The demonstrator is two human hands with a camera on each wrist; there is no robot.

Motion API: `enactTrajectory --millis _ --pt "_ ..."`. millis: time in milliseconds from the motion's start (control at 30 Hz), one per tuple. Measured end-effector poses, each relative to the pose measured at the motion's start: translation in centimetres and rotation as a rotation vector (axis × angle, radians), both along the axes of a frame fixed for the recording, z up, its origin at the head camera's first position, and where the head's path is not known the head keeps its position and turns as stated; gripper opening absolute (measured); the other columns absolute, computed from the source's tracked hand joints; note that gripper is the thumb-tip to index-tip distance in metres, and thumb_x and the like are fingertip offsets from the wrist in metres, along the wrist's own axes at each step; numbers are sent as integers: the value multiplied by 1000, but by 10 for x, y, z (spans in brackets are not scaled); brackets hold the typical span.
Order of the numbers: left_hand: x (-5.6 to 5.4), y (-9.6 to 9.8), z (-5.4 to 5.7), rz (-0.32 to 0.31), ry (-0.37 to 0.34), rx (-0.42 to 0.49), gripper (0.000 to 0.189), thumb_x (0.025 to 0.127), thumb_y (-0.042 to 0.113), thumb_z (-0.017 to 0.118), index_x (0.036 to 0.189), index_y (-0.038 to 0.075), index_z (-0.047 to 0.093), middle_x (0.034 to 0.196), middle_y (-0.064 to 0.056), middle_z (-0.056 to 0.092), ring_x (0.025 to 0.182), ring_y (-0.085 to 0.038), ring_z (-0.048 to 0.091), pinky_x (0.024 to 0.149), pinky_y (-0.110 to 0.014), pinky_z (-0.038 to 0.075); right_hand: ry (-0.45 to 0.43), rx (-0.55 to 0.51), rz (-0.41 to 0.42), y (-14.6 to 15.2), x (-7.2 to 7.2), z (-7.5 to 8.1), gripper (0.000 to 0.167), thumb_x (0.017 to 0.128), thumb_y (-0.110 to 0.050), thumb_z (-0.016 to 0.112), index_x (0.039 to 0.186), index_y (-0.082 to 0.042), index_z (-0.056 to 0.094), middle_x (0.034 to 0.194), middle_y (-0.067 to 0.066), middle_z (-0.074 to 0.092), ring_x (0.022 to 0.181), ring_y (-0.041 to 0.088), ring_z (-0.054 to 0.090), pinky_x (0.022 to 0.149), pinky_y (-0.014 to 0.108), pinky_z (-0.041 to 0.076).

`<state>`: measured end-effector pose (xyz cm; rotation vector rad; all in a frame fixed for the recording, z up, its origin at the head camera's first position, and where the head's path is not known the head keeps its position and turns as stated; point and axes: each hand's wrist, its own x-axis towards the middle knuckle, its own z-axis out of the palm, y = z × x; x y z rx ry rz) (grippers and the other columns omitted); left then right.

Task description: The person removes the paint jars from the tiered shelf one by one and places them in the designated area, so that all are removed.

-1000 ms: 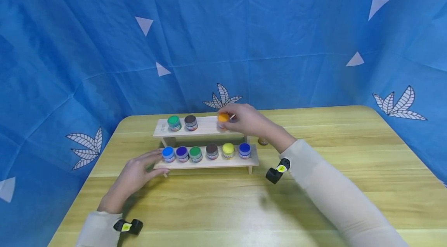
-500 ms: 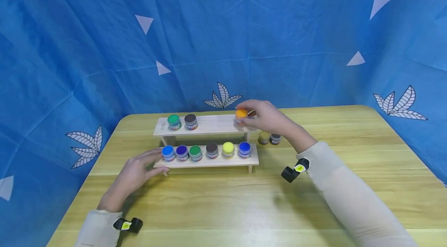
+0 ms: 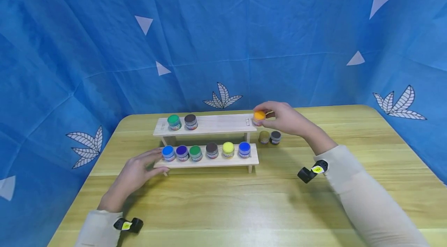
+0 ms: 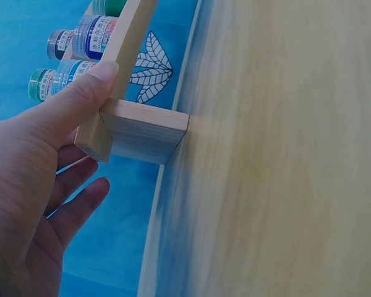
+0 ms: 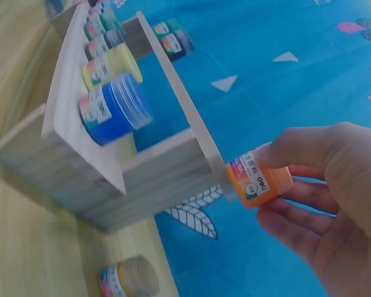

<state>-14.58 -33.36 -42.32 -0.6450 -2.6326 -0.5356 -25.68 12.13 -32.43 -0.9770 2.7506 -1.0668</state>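
My right hand (image 3: 283, 118) pinches an orange paint jar (image 3: 259, 118) between thumb and fingers, at the right end of the upper step of a two-step wooden rack (image 3: 223, 123). Seen from the right wrist, the orange jar (image 5: 256, 179) is tilted, right beside the end of the upper board. At the lower step's left end, my left hand (image 3: 137, 170) grips the board, thumb (image 4: 80, 96) along its front edge and fingers beyond. The light blue jar (image 3: 168, 153) stands closest to that hand, heading a row of several jars. A green jar (image 3: 174, 122) and a dark brown jar (image 3: 191, 121) occupy the upper step's left part.
Two more jars, ochre (image 3: 264, 137) and dark grey (image 3: 275, 137), stand on the wooden table (image 3: 223, 208) just right of the rack. A blue patterned cloth (image 3: 286, 37) hangs behind the table and along its sides.
My right hand has carried the orange jar rightward, from over the upper step to its right end. The ochre and dark grey jars came into fuller view. My left hand has stayed put.
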Motion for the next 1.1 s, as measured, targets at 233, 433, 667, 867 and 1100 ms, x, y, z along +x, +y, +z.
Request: enactTrajectory --millis 233,433,667,867,1100 --pt "0 0 0 3 -11 3 51 74 30 85 118 7 71 127 -12 64 111 -34 63 90 -50 52 -32 4 -14 18 0 -3 39 90 -15 70 125 0 62 120 11 63 112 27 58 98 48 49" --pt "-1 -1 -1 -6 10 -2 51 74 30 85 117 7 72 125 -12 65 110 -33 64 90 -49 53 -36 26 -17 34 -2 -6 38 91 -14 70 124 1 62 117 13 64 112 29 58 98 50 48" --pt "-1 0 -1 -1 7 -3 52 74 31 85 118 7 72 125 -11 65 111 -33 64 90 -48 53 -55 75 -31 49 -5 -13 36 91 -13 70 124 0 63 114 11 66 110 31 59 96 51 49" --pt "-1 -1 -1 3 -2 3 52 75 32 84 119 7 71 126 -11 65 111 -32 64 90 -48 53 -88 105 -49 62 -7 -19 38 91 -11 69 126 -1 62 115 11 65 109 29 59 96 51 49" --pt "0 -1 0 9 -21 6 52 76 33 84 120 8 71 127 -10 65 113 -32 63 91 -49 52 -98 106 -44 73 -8 -30 35 91 -7 69 124 2 62 115 14 66 108 33 62 92 51 51"
